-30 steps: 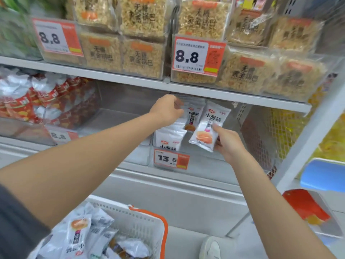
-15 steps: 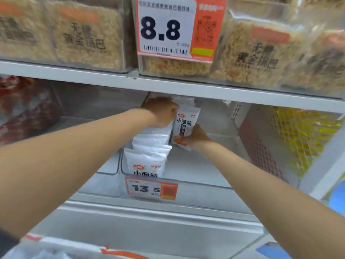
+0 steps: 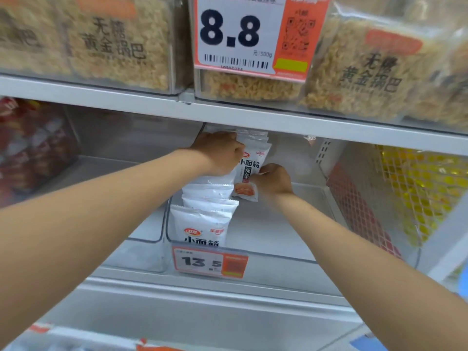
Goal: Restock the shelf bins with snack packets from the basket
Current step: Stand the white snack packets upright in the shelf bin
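Head view, right hand (image 3: 272,182) pinching upright packet (image 3: 249,171), long axis vertical

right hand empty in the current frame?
No, the right hand pinches a white snack packet by its lower edge, beside the row of packets in the bin.

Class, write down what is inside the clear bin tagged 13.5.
In the clear bin, a row of white packets stands along the left. The right hand holds a printed packet at the back; the left hand grips the row's rear, hiding packets there.
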Available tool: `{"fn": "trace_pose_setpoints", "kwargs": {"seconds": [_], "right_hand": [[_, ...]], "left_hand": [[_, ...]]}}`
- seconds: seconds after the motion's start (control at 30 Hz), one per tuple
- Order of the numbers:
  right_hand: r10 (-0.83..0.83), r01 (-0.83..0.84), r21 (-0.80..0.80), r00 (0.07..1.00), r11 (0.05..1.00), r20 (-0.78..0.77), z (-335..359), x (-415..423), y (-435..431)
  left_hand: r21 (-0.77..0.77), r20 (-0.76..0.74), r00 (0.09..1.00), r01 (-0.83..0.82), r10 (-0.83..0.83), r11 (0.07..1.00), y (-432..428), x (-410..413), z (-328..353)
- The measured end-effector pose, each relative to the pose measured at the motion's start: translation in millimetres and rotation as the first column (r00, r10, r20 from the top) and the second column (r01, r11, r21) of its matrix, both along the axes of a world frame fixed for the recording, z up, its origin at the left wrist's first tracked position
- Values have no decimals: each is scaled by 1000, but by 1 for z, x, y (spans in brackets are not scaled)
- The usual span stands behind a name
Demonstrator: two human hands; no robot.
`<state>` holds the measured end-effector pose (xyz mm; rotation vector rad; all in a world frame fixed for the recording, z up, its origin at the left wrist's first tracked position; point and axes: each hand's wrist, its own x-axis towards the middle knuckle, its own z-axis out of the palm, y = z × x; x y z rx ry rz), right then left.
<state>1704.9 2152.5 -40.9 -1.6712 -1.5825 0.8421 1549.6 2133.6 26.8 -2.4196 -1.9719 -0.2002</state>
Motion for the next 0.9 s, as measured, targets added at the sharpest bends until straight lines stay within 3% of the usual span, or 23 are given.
{"fn": "trace_pose_setpoints", "kwargs": {"seconds": [0.13, 0.27, 0.5, 0.6, 0.7, 0.8, 0.9], "right_hand": [[1, -1, 11, 1000, 1000, -19, -3, 1, 5], [14, -23, -83, 994, 996, -110, -4, 5, 6], [99, -95, -153, 995, 984, 17, 39, 11, -42], [143, -144, -38, 989, 989, -22, 48, 9, -76], [142, -133, 170, 989, 976, -44, 50, 8, -117], [123, -87, 403, 990, 911, -64, 44, 2, -156], [217, -159, 475, 974, 865, -69, 30, -15, -196]], "left_hand": [[-9, 2, 1000, 1, -1, 1000, 2, -1, -1], [-23, 69, 998, -4, 6, 1000, -3, -1, 2], [-129, 219, 976, 24, 4, 991, -53, 10, 22], [-54, 291, 957, 43, -25, 998, -88, 6, 18], [120, 265, 964, -68, 34, 990, -127, 1, 10], [284, 339, 938, -180, 77, 942, -172, -3, 2], [325, 410, 907, -241, 93, 914, -216, -14, -14]]}}
